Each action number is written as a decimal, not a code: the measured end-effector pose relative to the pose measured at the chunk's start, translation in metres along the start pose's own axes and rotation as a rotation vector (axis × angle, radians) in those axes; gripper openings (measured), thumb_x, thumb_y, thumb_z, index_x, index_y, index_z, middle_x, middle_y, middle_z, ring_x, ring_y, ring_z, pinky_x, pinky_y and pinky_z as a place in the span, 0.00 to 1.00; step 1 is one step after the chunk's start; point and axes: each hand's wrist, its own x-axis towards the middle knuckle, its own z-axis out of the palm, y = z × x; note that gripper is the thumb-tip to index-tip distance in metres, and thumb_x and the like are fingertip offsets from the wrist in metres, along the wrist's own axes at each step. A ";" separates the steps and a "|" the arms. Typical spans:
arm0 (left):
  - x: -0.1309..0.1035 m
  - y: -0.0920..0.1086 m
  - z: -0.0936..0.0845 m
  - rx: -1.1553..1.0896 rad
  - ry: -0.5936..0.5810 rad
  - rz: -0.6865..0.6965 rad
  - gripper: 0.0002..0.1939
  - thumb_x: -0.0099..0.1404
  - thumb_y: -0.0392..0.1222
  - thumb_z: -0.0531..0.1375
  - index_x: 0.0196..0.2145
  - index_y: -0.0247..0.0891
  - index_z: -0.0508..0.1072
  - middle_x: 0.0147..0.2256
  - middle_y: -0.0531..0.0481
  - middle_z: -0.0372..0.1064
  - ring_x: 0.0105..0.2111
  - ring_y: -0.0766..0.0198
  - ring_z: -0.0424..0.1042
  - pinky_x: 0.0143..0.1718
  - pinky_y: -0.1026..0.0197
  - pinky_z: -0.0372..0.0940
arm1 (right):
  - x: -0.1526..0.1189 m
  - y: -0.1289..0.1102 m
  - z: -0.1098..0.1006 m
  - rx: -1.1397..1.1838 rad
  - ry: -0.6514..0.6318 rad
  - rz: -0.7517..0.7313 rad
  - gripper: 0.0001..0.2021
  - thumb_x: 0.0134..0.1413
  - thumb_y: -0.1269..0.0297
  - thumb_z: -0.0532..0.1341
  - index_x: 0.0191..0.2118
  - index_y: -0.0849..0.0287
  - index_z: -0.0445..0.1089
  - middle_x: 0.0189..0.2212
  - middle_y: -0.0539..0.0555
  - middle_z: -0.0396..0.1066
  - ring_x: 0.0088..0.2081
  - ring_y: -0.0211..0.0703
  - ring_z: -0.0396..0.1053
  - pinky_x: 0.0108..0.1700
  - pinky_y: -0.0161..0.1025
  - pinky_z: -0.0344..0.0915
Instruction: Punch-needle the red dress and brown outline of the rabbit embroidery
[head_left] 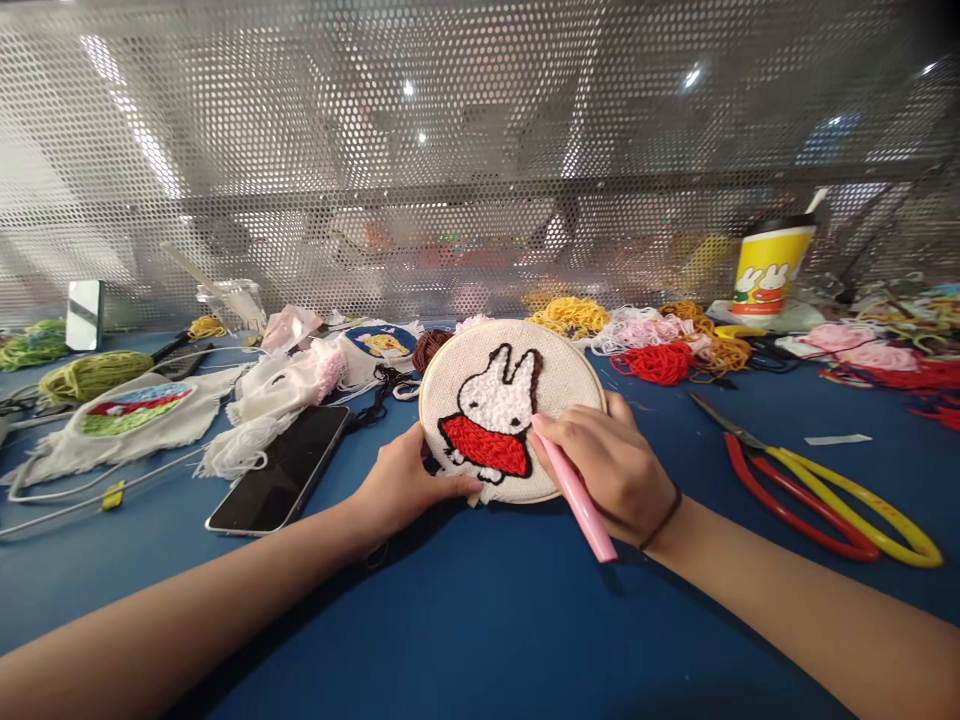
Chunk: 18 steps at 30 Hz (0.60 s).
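Observation:
A round embroidery hoop (570,380) with cream cloth is tilted up in the middle, showing a white rabbit with black outline and red body in raised yarn. My left hand (405,480) grips the hoop's lower left edge, thumb on the front. In my right hand (615,470) is a pink pen-like tool (581,505), its upper end at the right side of the rabbit's face. The tip is hidden by my fingers. The right hand rests against the hoop's lower right part.
Red and yellow scissors (817,490) lie partly open at the right. A black phone (281,475) and finished cloth pieces (135,410) lie at the left. Yarn bundles (652,362) and a yellow cup (772,265) stand before a perforated metal screen (465,150).

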 end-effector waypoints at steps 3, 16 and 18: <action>-0.002 0.000 -0.001 -0.134 -0.060 0.038 0.26 0.45 0.49 0.61 0.41 0.35 0.65 0.40 0.47 0.70 0.39 0.59 0.68 0.40 0.58 0.63 | -0.001 0.002 0.000 0.054 0.014 -0.012 0.02 0.48 0.74 0.54 0.29 0.63 0.62 0.19 0.51 0.66 0.24 0.37 0.64 0.33 0.38 0.56; -0.001 0.005 -0.006 -0.489 -0.228 -0.080 0.14 0.45 0.35 0.63 0.33 0.35 0.72 0.29 0.51 0.74 0.33 0.60 0.70 0.42 0.56 0.63 | -0.002 0.009 -0.003 0.246 -0.009 0.034 0.06 0.47 0.76 0.55 0.34 0.65 0.63 0.24 0.53 0.69 0.28 0.37 0.67 0.51 0.54 0.52; 0.000 0.005 -0.006 -0.508 -0.220 -0.084 0.16 0.43 0.34 0.64 0.34 0.35 0.71 0.31 0.51 0.74 0.34 0.60 0.70 0.42 0.56 0.63 | 0.000 0.008 -0.003 0.284 0.018 0.053 0.05 0.46 0.76 0.56 0.33 0.64 0.63 0.23 0.53 0.69 0.28 0.37 0.68 0.47 0.46 0.61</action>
